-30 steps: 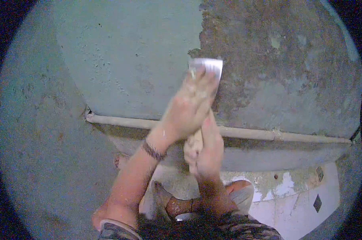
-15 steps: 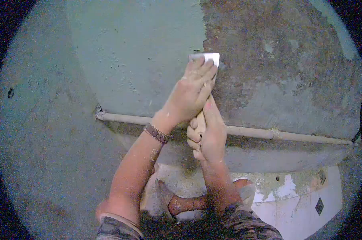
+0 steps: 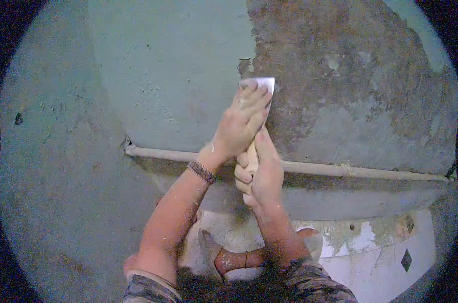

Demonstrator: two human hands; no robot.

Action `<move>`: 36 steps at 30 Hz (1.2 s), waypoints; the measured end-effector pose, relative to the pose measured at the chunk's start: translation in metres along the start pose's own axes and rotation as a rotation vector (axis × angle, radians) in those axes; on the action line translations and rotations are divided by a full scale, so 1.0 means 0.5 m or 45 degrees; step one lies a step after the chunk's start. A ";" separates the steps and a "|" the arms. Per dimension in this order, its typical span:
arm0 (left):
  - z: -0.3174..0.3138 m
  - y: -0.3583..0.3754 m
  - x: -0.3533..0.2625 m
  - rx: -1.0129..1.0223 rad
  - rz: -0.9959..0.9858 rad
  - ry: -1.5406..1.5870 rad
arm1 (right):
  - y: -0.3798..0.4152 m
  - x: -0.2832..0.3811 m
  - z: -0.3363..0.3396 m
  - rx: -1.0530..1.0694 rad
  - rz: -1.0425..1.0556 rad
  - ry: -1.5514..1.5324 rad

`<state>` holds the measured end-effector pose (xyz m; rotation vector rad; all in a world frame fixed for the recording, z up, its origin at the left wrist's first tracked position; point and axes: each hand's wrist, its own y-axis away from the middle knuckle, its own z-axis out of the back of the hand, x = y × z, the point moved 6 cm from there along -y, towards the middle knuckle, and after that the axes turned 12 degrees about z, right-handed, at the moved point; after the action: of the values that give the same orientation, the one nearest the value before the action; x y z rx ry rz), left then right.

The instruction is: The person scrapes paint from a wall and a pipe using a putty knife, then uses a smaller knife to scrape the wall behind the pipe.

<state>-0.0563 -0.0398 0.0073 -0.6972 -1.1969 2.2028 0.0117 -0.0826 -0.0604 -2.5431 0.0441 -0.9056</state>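
A scraper with a flat metal blade and a pale handle lies against the wall at the left edge of a brown bare patch. My right hand is wrapped round its handle, below the blade. Higher up, my left hand presses on the blade with its fingers together and pointing up. Both hands are dusted with pale powder. Green paint covers the wall to the left of the patch.
A pale pipe crosses the wall behind my wrists. Below it are white tiles with dark diamonds at the lower right. My foot and lower leg show at the bottom, between my arms.
The scraper and both hands have moved slightly down and left. Just above the blade, a small scraped spot at the edge of the paint now shows more fully.
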 end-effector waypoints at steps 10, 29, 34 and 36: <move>0.010 -0.032 0.003 -0.058 -0.018 0.055 | -0.015 0.029 -0.030 0.029 -0.006 -0.008; 0.045 -0.058 -0.021 -0.175 -0.254 -0.143 | -0.026 0.047 -0.058 0.065 -0.030 0.106; 0.065 -0.131 -0.024 -0.318 -0.503 -0.333 | -0.078 0.086 -0.092 0.088 -0.039 0.106; 0.075 -0.135 -0.034 -0.267 -0.413 -0.195 | -0.071 0.066 -0.086 0.117 -0.053 0.070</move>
<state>-0.0547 -0.0416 0.0865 -0.3844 -1.5177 1.9051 0.0073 -0.0730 0.0036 -2.4421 -0.0331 -0.9711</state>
